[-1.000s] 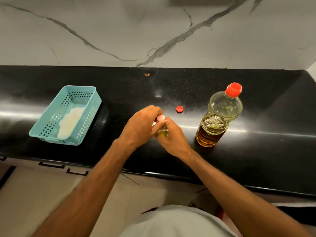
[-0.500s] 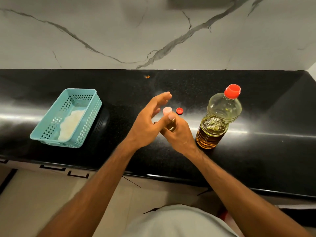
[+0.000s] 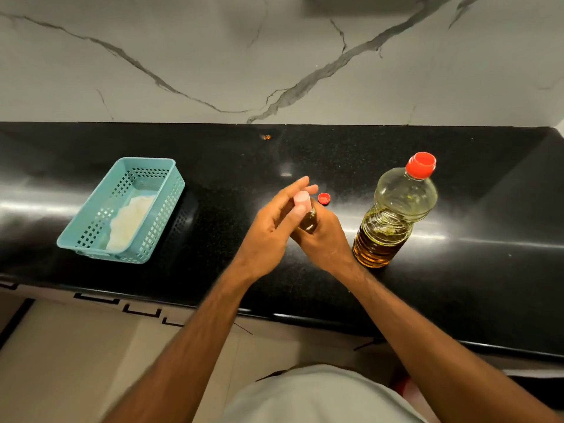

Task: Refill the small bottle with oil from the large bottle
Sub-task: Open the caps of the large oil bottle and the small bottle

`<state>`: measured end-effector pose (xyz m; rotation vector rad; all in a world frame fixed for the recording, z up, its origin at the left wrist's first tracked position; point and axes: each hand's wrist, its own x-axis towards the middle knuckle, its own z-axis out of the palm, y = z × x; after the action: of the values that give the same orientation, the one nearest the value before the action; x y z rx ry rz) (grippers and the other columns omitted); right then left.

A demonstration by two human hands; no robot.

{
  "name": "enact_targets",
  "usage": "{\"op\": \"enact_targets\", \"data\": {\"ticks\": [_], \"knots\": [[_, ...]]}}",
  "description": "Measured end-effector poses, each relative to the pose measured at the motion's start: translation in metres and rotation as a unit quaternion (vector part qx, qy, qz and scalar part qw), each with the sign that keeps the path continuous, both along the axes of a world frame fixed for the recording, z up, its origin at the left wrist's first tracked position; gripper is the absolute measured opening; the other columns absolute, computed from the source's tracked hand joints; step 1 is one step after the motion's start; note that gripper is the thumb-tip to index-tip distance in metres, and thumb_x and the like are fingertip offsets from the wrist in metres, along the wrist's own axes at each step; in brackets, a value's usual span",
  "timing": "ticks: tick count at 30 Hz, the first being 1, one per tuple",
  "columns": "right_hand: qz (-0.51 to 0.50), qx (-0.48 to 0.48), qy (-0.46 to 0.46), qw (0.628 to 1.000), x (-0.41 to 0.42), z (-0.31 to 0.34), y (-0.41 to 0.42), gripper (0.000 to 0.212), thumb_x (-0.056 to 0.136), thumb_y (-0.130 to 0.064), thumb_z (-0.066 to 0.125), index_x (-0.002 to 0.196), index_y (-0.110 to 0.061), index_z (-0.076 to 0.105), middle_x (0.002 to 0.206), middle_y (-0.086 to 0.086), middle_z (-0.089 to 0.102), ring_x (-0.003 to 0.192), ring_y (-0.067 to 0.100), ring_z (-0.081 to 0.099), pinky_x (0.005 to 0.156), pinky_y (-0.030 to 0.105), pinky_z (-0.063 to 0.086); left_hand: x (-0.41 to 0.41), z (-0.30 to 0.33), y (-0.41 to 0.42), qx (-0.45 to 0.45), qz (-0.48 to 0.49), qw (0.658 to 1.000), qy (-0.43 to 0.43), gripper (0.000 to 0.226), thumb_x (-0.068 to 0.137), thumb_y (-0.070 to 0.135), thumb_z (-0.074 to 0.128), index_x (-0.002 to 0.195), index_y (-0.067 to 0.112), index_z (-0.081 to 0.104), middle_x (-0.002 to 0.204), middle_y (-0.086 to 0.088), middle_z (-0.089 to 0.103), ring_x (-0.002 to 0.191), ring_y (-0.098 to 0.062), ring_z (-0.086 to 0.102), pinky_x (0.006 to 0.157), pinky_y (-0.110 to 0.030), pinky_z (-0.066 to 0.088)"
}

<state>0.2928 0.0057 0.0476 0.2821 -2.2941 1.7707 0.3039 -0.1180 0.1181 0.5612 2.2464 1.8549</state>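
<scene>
The small bottle point(image 3: 309, 221), holding dark oil and topped with a pink cap point(image 3: 302, 199), stands at the middle of the black counter point(image 3: 457, 285). My right hand point(image 3: 326, 242) is wrapped around its body. My left hand point(image 3: 268, 230) pinches the pink cap between thumb and straightened fingers. The large clear bottle point(image 3: 393, 221), about half full of amber oil, stands upright just right of my hands, its red cap point(image 3: 420, 165) on. Much of the small bottle is hidden by my hands.
A loose small red cap point(image 3: 324, 198) lies on the counter just behind my hands. A teal perforated basket point(image 3: 91, 209) with something white point(image 3: 131, 221) inside sits at the left. A marble wall point(image 3: 274, 56) backs the counter.
My left hand was closed over the small bottle's top, then spread its fingers; now thumb and fingers are on the pink cap. The right hand kept its hold. The large bottle stayed put.
</scene>
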Motion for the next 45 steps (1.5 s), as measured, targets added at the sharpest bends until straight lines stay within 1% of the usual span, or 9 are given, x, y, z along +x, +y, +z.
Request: {"op": "enact_targets", "data": {"ticks": [5,10,13,23,27,30,33,37,45], "knots": [[0.007,0.007,0.005,1.0,0.003,-0.002,0.001,0.026,0.087,-0.016,0.07,0.11,-0.009,0.062,0.091,-0.005,0.067,0.078,0.009,0.065,0.065,0.018,0.049,0.0,-0.008,0.0,-0.014,0.12,0.991,0.05,0.037,0.087,0.019,0.068,0.123,0.015,0.059,0.111,0.002,0.069,0.107,-0.009,0.065,0.099,-0.038,0.052],[0.0,0.008,-0.002,1.0,0.004,-0.002,-0.002,0.015,0.086,-0.016,0.069,0.096,-0.021,0.059,0.08,-0.011,0.064,0.071,0.007,0.064,0.061,0.023,0.051,0.004,-0.009,0.005,-0.048,0.069,0.995,0.054,0.044,0.093,0.03,0.057,0.136,0.02,0.05,0.124,0.006,0.064,0.119,-0.006,0.058,0.103,-0.036,0.047],[0.011,0.0,-0.006,1.0,0.005,-0.003,-0.001,0.017,0.087,-0.019,0.069,0.101,-0.014,0.059,0.086,-0.004,0.068,0.078,0.01,0.069,0.065,0.028,0.057,0.006,-0.01,0.004,-0.025,0.043,0.998,0.031,0.038,0.099,0.025,0.049,0.137,0.019,0.049,0.129,0.005,0.063,0.123,-0.006,0.055,0.105,-0.032,0.045],[0.009,0.027,-0.017,0.999,0.009,-0.005,-0.006,0.025,0.087,-0.02,0.07,0.108,-0.012,0.062,0.089,-0.002,0.069,0.077,0.011,0.066,0.066,0.031,0.057,0.003,-0.013,0.005,0.028,0.18,0.98,0.076,0.025,0.08,0.016,0.076,0.102,0.014,0.063,0.096,0.008,0.069,0.091,-0.005,0.067,0.082,-0.019,0.053],[-0.015,0.045,-0.019,0.999,0.012,-0.004,-0.005,0.026,0.088,-0.03,0.07,0.079,-0.011,0.055,0.066,-0.006,0.055,0.058,0.006,0.05,0.052,0.021,0.042,-0.011,-0.007,-0.001,0.06,0.234,0.967,0.079,0.013,0.089,0.021,0.067,0.102,0.022,0.066,0.095,0.007,0.07,0.088,-0.005,0.067,0.079,-0.02,0.054],[-0.033,0.045,-0.033,0.998,0.016,-0.007,-0.002,0.034,0.088,-0.031,0.071,0.073,-0.009,0.05,0.061,-0.007,0.048,0.055,0.007,0.044,0.05,0.017,0.035,-0.045,-0.013,-0.018,-0.056,0.247,0.962,0.105,0.014,0.092,0.032,0.061,0.104,0.025,0.067,0.094,0.009,0.069,0.084,-0.008,0.065,0.076,-0.021,0.052],[-0.036,0.036,-0.052,0.997,0.019,-0.011,0.0,0.036,0.088,-0.032,0.071,0.074,-0.006,0.051,0.062,-0.003,0.05,0.055,0.007,0.043,0.053,0.029,0.039,-0.079,-0.037,-0.027,-0.208,0.241,0.945,0.079,0.02,0.089,0.033,0.061,0.104,0.02,0.06,0.081,0.011,0.06,0.075,-0.008,0.059,0.07,-0.027,0.05],[-0.037,0.034,-0.078,0.996,0.023,-0.015,0.004,0.033,0.087,-0.034,0.071,0.077,-0.007,0.053,0.065,0.003,0.055,0.058,0.01,0.047,0.057,0.038,0.045,-0.112,-0.072,-0.028,-0.418,0.18,0.89,0.016,0.015,0.087,0.032,0.055,0.097,0.023,0.05,0.09,0.0,0.064,0.08,-0.023,0.061,0.076,-0.041,0.054],[-0.058,0.034,-0.116,0.991,0.03,-0.022,0.019,0.033,0.085,-0.034,0.073,0.079,-0.007,0.054,0.065,0.005,0.056,0.058,0.009,0.047,0.058,0.035,0.044,-0.138,-0.106,-0.02,-0.485,0.131,0.864,-0.004,0.011,0.087,0.025,0.052,0.098,0.02,0.053,0.106,-0.007,0.063,0.092,-0.029,0.06,0.073,-0.037,0.046]]}}
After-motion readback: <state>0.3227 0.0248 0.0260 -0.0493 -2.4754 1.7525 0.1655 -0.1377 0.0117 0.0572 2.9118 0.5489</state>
